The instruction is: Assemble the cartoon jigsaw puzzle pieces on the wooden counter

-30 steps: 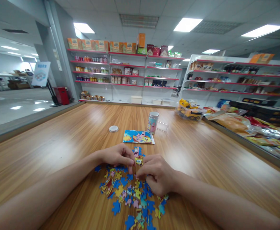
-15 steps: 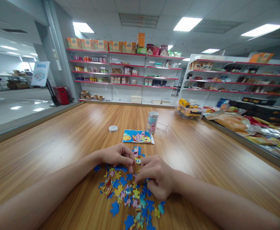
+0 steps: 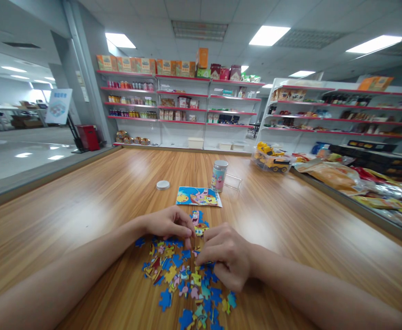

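My left hand (image 3: pixel 171 224) rests at the upper left of the loose jigsaw puzzle pieces (image 3: pixel 171 274), its fingers curled and thumb near the index finger; anything between them is hidden. A small joined group of puzzle pieces (image 3: pixel 198 221), with pink and yellow cartoon faces on blue, lies just beyond both hands. My right hand (image 3: pixel 226 256) is bent over pieces on the right of the heap. Its index fingertip points down among them, and the thumb is folded below. Whether it grips a piece cannot be made out.
Beyond the hands lies a cartoon picture card (image 3: pixel 199 196). A printed tin (image 3: pixel 219 176) stands behind it, near a thin wire stand (image 3: pixel 233 182). A round lid (image 3: pixel 163 185) is to the left. A clear box of toy trucks (image 3: pixel 272 158) sits far right, beside packaged snacks (image 3: pixel 338 176).
My right hand has shifted slightly right and towards me, so more of the yellow face on the joined pieces shows. My left hand has stayed almost still.
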Available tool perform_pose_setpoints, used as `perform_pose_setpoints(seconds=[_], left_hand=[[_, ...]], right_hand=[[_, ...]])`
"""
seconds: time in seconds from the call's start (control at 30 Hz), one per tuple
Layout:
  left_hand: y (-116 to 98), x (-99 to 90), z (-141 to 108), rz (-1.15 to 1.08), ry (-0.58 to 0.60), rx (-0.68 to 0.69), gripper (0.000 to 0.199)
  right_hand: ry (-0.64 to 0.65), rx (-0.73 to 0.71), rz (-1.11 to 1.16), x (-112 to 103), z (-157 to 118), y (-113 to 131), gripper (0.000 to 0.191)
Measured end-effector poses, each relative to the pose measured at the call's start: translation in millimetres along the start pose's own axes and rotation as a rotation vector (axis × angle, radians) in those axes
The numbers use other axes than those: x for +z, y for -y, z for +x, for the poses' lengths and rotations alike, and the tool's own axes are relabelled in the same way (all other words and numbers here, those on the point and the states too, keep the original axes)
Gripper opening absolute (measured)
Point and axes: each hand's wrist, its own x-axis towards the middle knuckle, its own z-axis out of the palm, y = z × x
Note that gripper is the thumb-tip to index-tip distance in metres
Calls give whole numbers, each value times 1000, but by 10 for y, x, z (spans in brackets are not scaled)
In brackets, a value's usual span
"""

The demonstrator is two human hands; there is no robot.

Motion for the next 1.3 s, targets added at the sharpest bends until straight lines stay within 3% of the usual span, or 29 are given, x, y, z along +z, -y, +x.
perform_pose_setpoints(seconds=[0.27,0.83,0.93,1.1,1.17,1.3], left_hand=[[34,-9,-2,1,-3,-1,37],[20,-6,-2,-6,-3,-4,35],[15,-4,-7,-4,-4,-5,34],[11,-4,-9,11,-2,15,34],[17,-7,-6,11,-6,13,34],[42,-16,-2,-1,-11,8,35]], right_hand=[[60,-7,-16,-24,14,10,27],[400,103,-77,-122,53,97,43],[330,83,-70,-71,18,75,48],[-29,88,-160,-15,-56,-9,35],[-37,114,-166,-19,-60,-31,33],[75,123,-117,-21,-38,-21,39]])
